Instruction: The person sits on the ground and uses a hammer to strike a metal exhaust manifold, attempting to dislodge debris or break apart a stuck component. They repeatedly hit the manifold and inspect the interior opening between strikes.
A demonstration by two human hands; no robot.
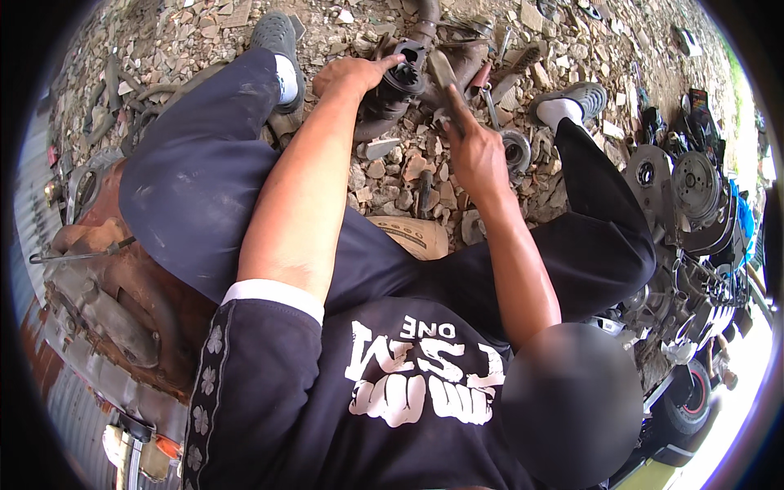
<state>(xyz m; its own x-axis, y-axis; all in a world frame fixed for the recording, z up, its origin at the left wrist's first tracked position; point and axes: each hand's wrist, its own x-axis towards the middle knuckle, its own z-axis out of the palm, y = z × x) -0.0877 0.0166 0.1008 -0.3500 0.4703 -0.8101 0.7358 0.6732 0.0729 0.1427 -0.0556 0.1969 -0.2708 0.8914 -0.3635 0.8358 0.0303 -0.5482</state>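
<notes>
My left hand (349, 77) reaches over a dark, round metal part (394, 86) with an opening in its top. Its index finger lies along the rim of that opening, and the hand appears to steady the part; its other fingers are partly hidden. In my right hand (479, 158) is a long, flat wooden-handled tool (442, 72), perhaps a brush, its underside out of sight. The tool's far end is just right of the round part. A rusty curved pipe (425, 23) rises behind, joined to the greasy metal pieces around it.
Broken stones (408, 171) cover the ground between my legs. A ring-shaped part (515, 152) lies near my right wrist, with a wrench (491, 106) beyond. A rusty engine casting (122, 302) stands at left; discs and scrap parts (697, 189) are piled at right.
</notes>
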